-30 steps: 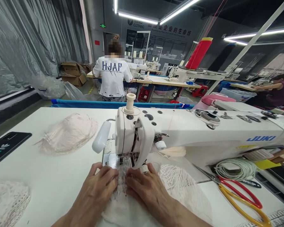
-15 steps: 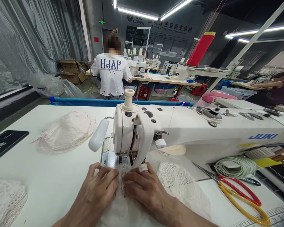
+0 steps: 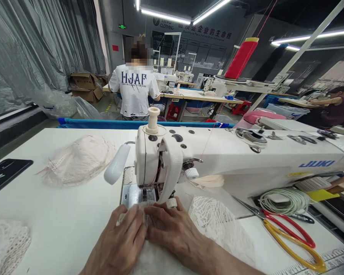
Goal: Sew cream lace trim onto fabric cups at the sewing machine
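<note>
White desk [image 3: 60, 214] bearing sewing machine [image 3: 218, 160], finished lace pile [image 3: 78, 160] far left; lace piece [image 3: 215, 221] under the needle, seam apparently part-sewn, pressed flat by left hand [image 3: 119, 244] and right hand [image 3: 174, 229], fingers extended, gripping nothing.

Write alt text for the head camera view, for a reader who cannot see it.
Two bare hands, left hand and right hand, press white lace fabric flat on a table just before the needle of a white sewing machine. Red-and-yellow scissors lie to the right; another person in a white T-shirt works beyond.
</note>
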`<state>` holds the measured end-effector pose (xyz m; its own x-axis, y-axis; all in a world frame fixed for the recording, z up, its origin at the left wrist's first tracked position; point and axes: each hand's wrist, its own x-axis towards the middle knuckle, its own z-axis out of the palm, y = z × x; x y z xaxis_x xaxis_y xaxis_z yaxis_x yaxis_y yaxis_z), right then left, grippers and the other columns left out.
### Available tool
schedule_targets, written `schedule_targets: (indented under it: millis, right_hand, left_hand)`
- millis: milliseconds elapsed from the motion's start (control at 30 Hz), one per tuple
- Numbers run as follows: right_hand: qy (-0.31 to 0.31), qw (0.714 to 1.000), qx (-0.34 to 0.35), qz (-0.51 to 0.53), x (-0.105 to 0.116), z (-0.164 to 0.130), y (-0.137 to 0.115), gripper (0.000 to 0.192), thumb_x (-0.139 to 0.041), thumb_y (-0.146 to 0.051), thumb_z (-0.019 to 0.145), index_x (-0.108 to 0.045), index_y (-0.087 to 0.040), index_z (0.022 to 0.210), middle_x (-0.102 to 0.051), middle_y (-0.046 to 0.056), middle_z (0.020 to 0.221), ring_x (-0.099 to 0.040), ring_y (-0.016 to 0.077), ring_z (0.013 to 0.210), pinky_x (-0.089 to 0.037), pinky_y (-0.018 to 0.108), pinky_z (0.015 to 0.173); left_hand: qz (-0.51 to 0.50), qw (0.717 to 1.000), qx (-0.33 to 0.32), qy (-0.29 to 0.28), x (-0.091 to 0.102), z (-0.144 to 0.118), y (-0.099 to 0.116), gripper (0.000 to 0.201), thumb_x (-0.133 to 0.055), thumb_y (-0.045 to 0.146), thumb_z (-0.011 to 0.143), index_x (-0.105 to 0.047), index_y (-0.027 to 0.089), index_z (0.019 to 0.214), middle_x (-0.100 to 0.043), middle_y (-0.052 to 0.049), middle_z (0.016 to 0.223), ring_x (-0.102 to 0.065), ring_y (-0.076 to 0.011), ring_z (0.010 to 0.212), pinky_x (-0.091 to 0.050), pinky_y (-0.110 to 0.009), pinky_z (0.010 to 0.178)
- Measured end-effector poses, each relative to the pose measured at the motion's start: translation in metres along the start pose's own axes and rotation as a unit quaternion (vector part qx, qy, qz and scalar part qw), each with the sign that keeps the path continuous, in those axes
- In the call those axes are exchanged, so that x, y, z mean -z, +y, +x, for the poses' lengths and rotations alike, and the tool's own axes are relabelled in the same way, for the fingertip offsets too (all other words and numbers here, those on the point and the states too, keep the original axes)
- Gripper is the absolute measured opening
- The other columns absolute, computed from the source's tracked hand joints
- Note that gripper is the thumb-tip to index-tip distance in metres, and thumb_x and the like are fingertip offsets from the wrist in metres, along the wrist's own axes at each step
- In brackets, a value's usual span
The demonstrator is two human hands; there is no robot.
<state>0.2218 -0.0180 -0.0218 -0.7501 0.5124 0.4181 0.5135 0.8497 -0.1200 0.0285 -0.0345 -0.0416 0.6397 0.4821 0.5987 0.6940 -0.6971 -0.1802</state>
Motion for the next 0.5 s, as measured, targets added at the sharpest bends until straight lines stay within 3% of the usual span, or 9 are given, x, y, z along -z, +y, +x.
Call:
schedule_targets:
  millis: [167,300,500]
  right_hand:
    - [0.005,0.999,-0.017,-0.033,0.000,0.003,-0.001,0.011,-0.048,-0.026,0.093,-0.056,-0.020,0.090,-0.062,0.004,0.109,-0.055,0.0164,0.084,-0.032,0.039,0.087]
    - [0.019,0.998,-0.044,-0.042,-0.002,0.007,0.000,0.025,-0.050,-0.039,0.091,-0.055,-0.016,0.097,-0.067,0.007,0.094,-0.057,0.0174,0.077,-0.032,0.042,0.087]
    - [0.026,0.998,-0.053,-0.030,-0.006,0.008,0.006,0.030,-0.049,-0.038,0.091,-0.051,-0.015,0.109,-0.068,0.005,0.076,-0.060,0.0190,0.073,-0.030,0.045,0.089]
  left_hand:
    - [0.005,1.000,-0.005,-0.013,-0.002,0.000,-0.005,0.040,-0.025,0.002,0.089,-0.064,0.010,0.083,-0.067,-0.012,0.084,-0.056,-0.0225,0.085,-0.035,-0.041,0.086]
    - [-0.022,1.000,-0.008,-0.008,-0.008,0.004,-0.014,0.033,-0.031,0.000,0.087,-0.062,0.012,0.084,-0.065,-0.007,0.082,-0.057,-0.0200,0.081,-0.035,-0.039,0.085]
    - [-0.062,0.998,-0.004,0.010,-0.009,0.011,-0.022,0.030,-0.034,0.000,0.087,-0.059,0.014,0.092,-0.065,-0.005,0.087,-0.057,-0.0176,0.079,-0.036,-0.036,0.084]
